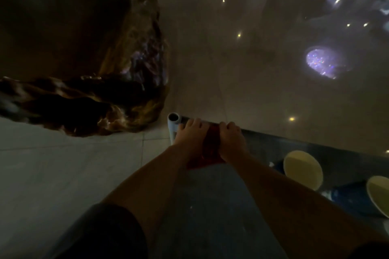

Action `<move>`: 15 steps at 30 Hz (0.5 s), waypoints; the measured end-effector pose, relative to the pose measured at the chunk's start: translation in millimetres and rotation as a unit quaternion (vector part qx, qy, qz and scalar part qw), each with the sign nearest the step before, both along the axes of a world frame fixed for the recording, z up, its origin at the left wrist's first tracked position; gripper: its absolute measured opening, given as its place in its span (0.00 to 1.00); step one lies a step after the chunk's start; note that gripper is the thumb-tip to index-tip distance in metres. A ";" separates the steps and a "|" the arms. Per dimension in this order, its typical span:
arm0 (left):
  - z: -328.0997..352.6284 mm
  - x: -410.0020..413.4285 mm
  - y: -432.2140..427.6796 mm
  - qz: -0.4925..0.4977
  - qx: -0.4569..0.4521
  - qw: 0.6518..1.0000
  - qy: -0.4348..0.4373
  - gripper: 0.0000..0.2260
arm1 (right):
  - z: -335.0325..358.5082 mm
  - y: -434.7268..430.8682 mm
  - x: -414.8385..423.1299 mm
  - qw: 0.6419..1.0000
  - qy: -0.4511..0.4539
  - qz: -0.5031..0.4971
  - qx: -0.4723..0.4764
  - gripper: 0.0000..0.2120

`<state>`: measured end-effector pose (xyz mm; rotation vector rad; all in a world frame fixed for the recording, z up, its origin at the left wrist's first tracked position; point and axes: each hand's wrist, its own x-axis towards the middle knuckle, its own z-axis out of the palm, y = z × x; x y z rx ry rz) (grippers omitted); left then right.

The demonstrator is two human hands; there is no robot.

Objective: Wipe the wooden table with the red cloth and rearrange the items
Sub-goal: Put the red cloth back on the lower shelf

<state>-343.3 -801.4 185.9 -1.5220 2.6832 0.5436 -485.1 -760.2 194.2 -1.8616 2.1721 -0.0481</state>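
Observation:
The scene is dim. The red cloth [210, 147] hangs between my two hands at the far edge of a grey surface [210, 206]. My left hand [189, 134] grips the cloth's left side and my right hand [231, 139] grips its right side, both with fingers curled over the edge. The large dark wooden table [73, 38], with a rough carved rim, fills the upper left, apart from my hands.
A pale tube post [173, 124] stands at the grey surface's corner, just left of my left hand. Two blue cups [303, 169] with cream insides lie at the right, the nearer one [376, 195] by the frame edge. Glossy tiled floor [252, 59] stretches beyond.

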 end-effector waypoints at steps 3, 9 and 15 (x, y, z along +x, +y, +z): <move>-29.7 1.2 13.3 0.001 -0.014 1.000 -0.003 0.46 | -19.9 7.7 6.6 0.998 0.046 0.003 0.032 0.23; -39.8 -2.9 18.9 0.036 -0.033 0.999 0.005 0.45 | -17.2 5.8 9.3 0.998 0.050 -0.004 0.034 0.22; -4.2 -3.0 26.6 0.059 0.017 0.998 0.007 0.36 | 13.5 15.0 9.2 0.999 -0.001 -0.001 0.045 0.29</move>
